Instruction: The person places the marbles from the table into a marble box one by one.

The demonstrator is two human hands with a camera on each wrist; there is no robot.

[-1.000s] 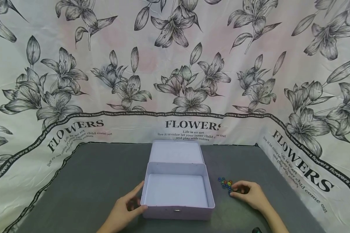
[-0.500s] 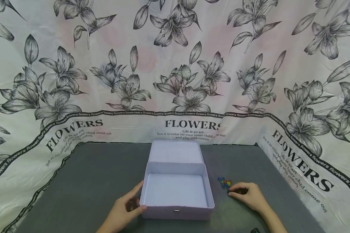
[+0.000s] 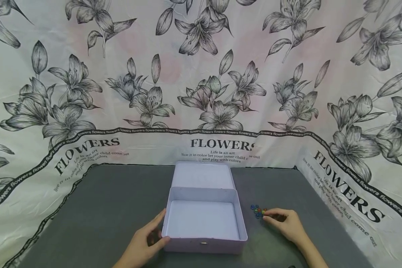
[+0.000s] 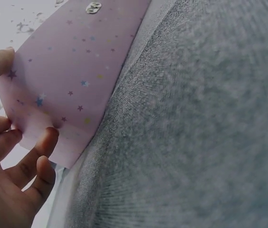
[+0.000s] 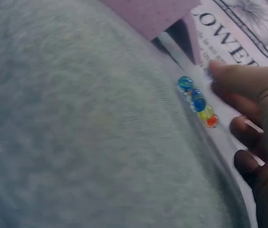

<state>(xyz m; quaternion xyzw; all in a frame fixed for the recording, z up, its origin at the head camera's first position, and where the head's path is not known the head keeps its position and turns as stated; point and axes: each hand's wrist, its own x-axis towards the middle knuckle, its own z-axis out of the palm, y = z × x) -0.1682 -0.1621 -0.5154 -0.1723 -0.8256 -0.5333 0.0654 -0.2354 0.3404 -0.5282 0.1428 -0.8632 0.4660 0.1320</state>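
Note:
A pale lilac tin box point(image 3: 204, 243) lies with its lid point(image 3: 202, 175) swung back, its inside bare. My left hand point(image 3: 143, 238) holds its near left corner, the thumb at the front and the index finger along the left side. Printed stars cover the box's outer wall point(image 4: 72, 80) in the left wrist view. Several glass marbles point(image 3: 257, 211) lie right of the box, blue, yellow and red ones point(image 5: 198, 100) among them. My right hand point(image 3: 288, 223) is at their right edge, thumb and index finger pinching what looks like a blue marble, mostly hidden by the fingertips.
Dark grey cloth point(image 3: 120, 201) covers the table. A white curtain point(image 3: 217, 93) with printed lilies rises behind it and along both sides. A small dark object point(image 3: 291, 266) just shows at the bottom edge near my right forearm.
My right hand has moved slightly away from me, and the nearest blue marble no longer lies where it was on the cloth. The left hand and the box stay in place.

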